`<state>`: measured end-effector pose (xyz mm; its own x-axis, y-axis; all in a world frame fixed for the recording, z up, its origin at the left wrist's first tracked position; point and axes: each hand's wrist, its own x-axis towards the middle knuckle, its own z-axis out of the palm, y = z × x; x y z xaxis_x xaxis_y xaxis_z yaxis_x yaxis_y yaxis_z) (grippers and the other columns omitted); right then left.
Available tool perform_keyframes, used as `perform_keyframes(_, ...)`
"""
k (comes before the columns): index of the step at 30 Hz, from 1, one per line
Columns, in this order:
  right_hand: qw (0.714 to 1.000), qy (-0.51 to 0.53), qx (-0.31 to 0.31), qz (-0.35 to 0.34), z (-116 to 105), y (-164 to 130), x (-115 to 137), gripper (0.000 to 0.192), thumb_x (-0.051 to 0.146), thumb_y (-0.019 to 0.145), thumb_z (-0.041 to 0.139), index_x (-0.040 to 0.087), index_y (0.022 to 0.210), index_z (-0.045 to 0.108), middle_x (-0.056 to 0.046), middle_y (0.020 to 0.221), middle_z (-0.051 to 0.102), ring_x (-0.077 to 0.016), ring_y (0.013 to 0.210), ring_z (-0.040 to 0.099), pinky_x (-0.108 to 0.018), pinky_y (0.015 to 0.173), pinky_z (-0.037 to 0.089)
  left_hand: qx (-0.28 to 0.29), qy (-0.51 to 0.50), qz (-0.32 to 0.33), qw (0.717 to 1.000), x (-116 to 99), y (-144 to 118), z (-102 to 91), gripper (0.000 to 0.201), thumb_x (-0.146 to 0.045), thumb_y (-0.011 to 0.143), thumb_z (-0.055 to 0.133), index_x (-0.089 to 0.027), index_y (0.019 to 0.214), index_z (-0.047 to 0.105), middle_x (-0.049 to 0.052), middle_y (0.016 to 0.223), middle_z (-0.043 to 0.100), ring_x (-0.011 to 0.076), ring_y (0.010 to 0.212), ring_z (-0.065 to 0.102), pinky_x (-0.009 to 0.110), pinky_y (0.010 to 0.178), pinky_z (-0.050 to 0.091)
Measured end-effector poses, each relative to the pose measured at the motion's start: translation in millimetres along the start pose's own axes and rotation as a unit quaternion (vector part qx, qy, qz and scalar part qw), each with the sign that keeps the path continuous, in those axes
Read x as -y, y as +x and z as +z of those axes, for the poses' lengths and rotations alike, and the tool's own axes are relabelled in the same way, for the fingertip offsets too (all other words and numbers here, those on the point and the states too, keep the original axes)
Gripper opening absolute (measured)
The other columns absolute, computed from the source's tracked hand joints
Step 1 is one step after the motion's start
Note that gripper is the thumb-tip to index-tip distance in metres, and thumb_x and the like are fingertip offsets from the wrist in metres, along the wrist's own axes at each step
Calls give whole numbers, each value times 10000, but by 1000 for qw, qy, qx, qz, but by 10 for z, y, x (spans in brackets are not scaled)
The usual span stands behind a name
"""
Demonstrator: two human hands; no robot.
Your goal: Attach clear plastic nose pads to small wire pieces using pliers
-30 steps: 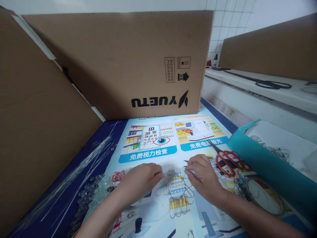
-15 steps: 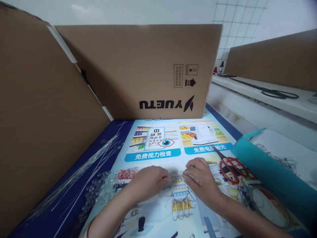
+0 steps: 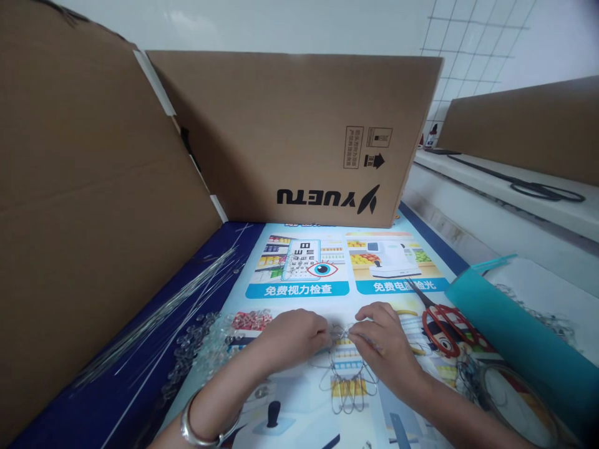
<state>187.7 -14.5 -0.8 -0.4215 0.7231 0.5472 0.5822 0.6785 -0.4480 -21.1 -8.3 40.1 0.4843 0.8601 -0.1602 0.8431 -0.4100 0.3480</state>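
Wire loops (image 3: 347, 374) lie bunched on the printed poster (image 3: 304, 290), their top pinched between the left hand (image 3: 292, 340) and right hand (image 3: 381, 343), fingertips nearly meeting. Clear beads (image 3: 206, 343) lie just left; red-handled scissors (image 3: 442, 321) right; a cardboard box (image 3: 299, 137) stands behind

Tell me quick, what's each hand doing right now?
Left hand: closed, pinching the wire loops at the top.
Right hand: closed, pinching the same wire loops.

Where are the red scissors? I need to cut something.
The red scissors lie on the poster, just right of the right hand, beside the teal roll.
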Motion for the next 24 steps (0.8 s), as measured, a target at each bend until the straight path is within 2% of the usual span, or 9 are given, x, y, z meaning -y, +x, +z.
perform_keyframes(7, 999, -17, 34, -6, 6, -16, 7, 135, 143, 806, 529, 230, 795, 631, -48, 958, 530, -223, 953, 440, -408, 813, 369, -15, -40, -6, 999, -35, 58, 61, 263, -296, 817, 407, -183, 639, 565, 22, 662, 608, 145, 593, 494, 252, 509, 252)
perform_keyframes(19, 998, -41, 23, -31, 11, -39, 10, 137, 145, 813, 522, 225, 780, 627, -56, 956, 533, -232, 971, 434, -417, 806, 372, -8, -38, -18, 999, -51, 61, 114, 254, -298, 782, 418, -181, 596, 547, 10, 596, 572, 127, 530, 451, 259, 475, 205)
perform_keyframes(24, 999, -26, 17, -23, -15, -61, -8, 135, 157, 825, 513, 228, 788, 622, -41, 888, 566, -209, 917, 461, -400, 802, 373, -5, -46, -19, 999, -40, 67, 140, 212, -268, 762, 423, -184, 610, 544, 0, 589, 564, 124, 535, 440, 255, 481, 212)
